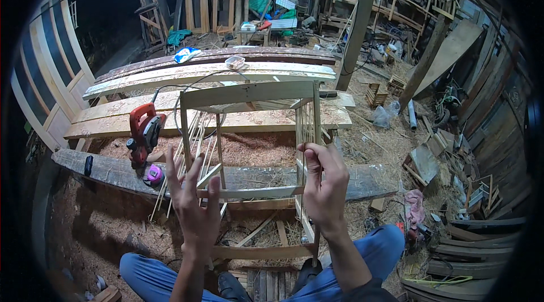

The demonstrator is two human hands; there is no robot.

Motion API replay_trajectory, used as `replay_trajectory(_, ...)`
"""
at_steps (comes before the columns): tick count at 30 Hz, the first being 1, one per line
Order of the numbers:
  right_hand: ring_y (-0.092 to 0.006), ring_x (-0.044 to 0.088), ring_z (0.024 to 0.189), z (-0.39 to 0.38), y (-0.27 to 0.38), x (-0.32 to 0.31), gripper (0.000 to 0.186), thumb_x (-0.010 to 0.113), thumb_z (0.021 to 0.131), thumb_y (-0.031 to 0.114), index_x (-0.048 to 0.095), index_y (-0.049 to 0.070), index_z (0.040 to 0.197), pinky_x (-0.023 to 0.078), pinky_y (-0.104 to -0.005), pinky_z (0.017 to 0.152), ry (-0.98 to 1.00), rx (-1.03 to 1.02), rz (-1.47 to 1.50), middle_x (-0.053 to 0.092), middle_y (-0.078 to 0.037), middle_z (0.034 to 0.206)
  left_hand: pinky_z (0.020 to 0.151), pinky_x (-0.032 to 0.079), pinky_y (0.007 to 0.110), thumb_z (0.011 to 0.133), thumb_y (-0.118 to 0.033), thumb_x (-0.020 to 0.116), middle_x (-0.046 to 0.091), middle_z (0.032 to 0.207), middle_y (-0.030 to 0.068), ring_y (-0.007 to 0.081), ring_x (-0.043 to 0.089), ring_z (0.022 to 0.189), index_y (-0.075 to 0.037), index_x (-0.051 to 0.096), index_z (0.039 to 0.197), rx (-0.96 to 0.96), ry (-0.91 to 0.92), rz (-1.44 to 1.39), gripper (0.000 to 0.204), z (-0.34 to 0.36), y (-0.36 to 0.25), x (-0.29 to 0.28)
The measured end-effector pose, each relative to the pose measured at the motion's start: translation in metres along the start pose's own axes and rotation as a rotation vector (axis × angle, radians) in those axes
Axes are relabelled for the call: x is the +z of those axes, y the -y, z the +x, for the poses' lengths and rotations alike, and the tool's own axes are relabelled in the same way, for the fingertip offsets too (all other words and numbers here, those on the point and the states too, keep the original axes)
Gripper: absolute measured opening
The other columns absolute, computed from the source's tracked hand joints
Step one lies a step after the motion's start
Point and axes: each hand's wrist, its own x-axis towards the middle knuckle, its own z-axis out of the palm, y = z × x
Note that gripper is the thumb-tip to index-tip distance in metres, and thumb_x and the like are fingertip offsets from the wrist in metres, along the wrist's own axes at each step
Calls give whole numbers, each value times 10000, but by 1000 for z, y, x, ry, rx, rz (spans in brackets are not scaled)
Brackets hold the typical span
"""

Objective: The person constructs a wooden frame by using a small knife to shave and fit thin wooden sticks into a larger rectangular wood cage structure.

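In front of me stands a slim, open wooden frame with four-sided uprights, cross rails and thin slats along its sides. My left hand is beside the frame's left upright, its fingers spread apart with nothing in them. Curled fingers of my right hand are at the right upright and appear closed round it; the contact is partly hidden by the hand. Several thin wooden sticks lean at the frame's left side. The frame's lower rail is between my knees.
A red electric planer and a pink-and-dark round item rest on a weathered plank at the left. Long pale boards lie beyond. A slanted post rises behind right. Shavings cover the floor; scrap wood lies right.
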Motion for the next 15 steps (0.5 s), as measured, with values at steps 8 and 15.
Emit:
replay_trajectory(8, -259, 628, 766, 8, 6, -5, 164, 598, 1061, 92, 711, -19, 1102, 478, -395, 658, -32, -32, 26, 633, -134, 919, 1004, 578, 451, 852, -84, 818, 590, 1342, 176, 326, 635, 1233, -15, 731, 1139, -113, 177, -356, 308, 10, -4, -16)
replay_trajectory(15, -204, 620, 760, 13, 10, -19, 147, 649, 1048, 125, 723, 2, 1079, 483, -356, 647, -98, -112, -9, 635, -111, 913, 904, 536, 448, 676, -236, 979, 556, 1203, 125, 291, 601, 1112, -136, 780, 1120, 55, 120, -314, 497, 18, -17, -24)
